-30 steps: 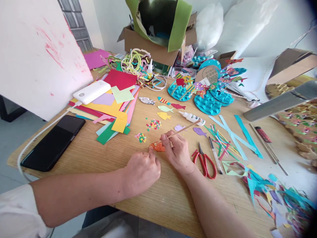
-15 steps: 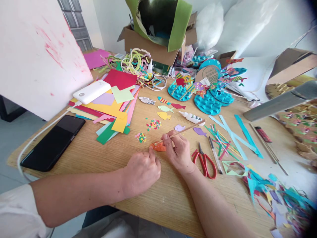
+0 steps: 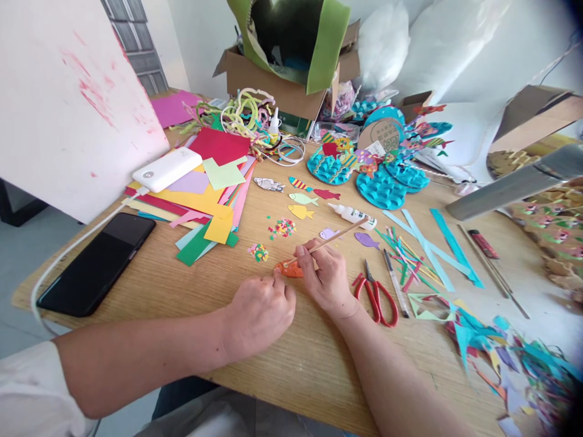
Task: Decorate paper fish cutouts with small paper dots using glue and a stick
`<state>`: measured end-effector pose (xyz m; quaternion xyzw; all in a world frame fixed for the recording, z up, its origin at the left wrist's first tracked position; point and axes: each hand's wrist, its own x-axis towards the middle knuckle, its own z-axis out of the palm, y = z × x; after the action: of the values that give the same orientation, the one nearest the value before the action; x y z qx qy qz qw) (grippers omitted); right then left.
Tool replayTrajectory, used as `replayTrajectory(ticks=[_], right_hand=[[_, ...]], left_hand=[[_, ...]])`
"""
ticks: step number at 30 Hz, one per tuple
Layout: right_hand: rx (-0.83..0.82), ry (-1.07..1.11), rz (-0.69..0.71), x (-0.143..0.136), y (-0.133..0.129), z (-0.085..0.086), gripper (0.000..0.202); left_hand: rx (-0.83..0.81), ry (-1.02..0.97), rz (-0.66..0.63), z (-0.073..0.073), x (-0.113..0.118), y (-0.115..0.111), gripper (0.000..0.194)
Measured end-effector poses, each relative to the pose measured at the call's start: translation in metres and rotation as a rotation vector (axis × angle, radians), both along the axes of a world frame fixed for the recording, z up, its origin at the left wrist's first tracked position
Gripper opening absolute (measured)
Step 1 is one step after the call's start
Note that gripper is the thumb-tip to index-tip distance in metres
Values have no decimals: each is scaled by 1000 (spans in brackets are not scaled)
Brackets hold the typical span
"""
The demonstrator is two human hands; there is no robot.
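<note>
An orange paper fish (image 3: pixel 289 269) lies flat on the wooden table (image 3: pixel 191 303). My left hand (image 3: pixel 263 309) is curled, one fingertip touching the fish's left end. Pinched in my right hand (image 3: pixel 324 274) is a thin wooden stick (image 3: pixel 341 234); its lower tip is at the fish. My right fingers hide the fish's tail. Just beyond are two piles of small paper bits, one larger (image 3: pixel 282 227) and one smaller (image 3: pixel 258 252). Farther back lie a yellow fish (image 3: pixel 300 212), a pale green fish (image 3: pixel 303 199) and a purple fish (image 3: pixel 367 240).
Red-handled scissors (image 3: pixel 377 297), a pen (image 3: pixel 395 282) and paper strips lie to the right, with a glue bottle (image 3: pixel 353 215) behind. Colored paper, a white power bank (image 3: pixel 167 169) and a black phone (image 3: pixel 98 264) are on the left. Scraps (image 3: pixel 514 364) cover the right front.
The stick in my right hand has tilted slightly, its upper end shifting left and its tip moving along the fish. My left hand has stayed nearly still.
</note>
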<state>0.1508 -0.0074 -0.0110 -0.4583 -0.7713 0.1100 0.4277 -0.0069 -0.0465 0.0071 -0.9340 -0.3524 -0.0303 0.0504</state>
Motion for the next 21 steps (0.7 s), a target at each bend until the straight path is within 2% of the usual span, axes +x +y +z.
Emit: replayTrajectory(ticks=[8, 13, 21], right_hand=[[-38, -12, -13, 1, 1, 2, 28], [-37, -10, -25, 0, 1, 2, 30], [-40, -1, -32, 1, 2, 2, 28]], left_hand=[[-45, -200, 125, -1, -7, 26, 9], [11, -234, 133, 2, -13, 41, 15], [-12, -223, 95, -2, -15, 47, 21]])
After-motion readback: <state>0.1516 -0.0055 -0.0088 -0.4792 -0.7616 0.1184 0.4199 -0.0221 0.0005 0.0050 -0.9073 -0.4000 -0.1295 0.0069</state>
